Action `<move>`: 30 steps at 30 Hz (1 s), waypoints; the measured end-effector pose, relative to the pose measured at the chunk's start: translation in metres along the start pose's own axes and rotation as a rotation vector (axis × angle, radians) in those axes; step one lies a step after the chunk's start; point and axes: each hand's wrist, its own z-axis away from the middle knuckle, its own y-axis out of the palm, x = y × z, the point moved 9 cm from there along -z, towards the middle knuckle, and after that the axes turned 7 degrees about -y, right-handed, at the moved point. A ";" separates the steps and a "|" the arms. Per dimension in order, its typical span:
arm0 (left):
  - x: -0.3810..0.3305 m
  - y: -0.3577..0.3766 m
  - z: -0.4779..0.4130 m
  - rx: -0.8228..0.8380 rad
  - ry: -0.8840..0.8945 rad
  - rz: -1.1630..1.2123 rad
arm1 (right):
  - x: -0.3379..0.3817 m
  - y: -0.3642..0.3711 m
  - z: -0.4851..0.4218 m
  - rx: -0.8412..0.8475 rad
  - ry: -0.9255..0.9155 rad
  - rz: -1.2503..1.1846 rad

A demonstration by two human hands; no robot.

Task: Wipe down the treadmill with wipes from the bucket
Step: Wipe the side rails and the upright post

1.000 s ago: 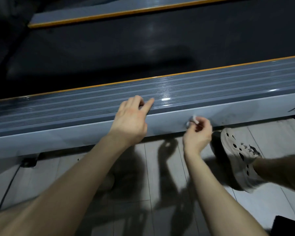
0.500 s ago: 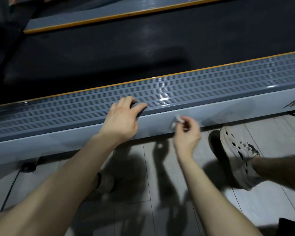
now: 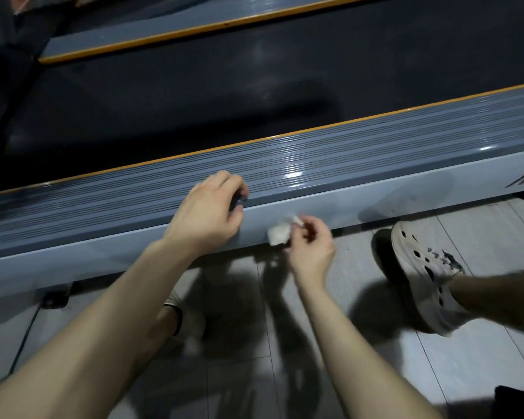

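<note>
The treadmill lies across the view, with a grey ribbed side rail [image 3: 360, 152] edged in orange and a dark running belt [image 3: 224, 95] behind it. My left hand [image 3: 209, 213] rests on the rail's near edge, its fingers curled over the corner. My right hand [image 3: 310, 243] pinches a small white wipe [image 3: 279, 232] and holds it against the rail's pale side panel [image 3: 390, 198]. No bucket is in view.
Light floor tiles [image 3: 481, 234] run along the treadmill's near side. My right foot in a pale perforated clog [image 3: 427, 273] stands on them at the right. A dark cable [image 3: 22, 343] trails at the lower left. A second rail [image 3: 194, 24] lies beyond the belt.
Both hands have shifted left along the rail. The wipe, bunched in the fingertips before, now hangs more unfolded against the side panel. My left fingers have curled over the edge.
</note>
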 end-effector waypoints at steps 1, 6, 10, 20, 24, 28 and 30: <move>0.002 0.000 0.002 0.002 0.009 -0.022 | -0.015 -0.029 -0.020 -0.139 0.053 0.064; 0.008 0.009 0.013 0.031 0.004 -0.050 | -0.032 -0.114 -0.079 -0.512 0.170 0.152; -0.004 0.002 0.008 -0.022 -0.001 -0.085 | 0.013 -0.014 -0.015 -0.122 -0.035 0.083; -0.006 0.002 0.011 0.005 0.029 -0.018 | -0.030 -0.107 -0.057 -0.544 0.216 0.085; -0.006 0.002 0.012 0.011 0.031 -0.037 | 0.014 -0.019 -0.022 -0.199 0.016 0.016; -0.011 -0.005 0.015 -0.041 0.101 -0.080 | 0.051 0.052 0.045 0.249 -0.185 -0.049; -0.006 -0.004 0.015 -0.053 0.089 -0.143 | 0.028 0.009 0.007 0.015 -0.099 -0.034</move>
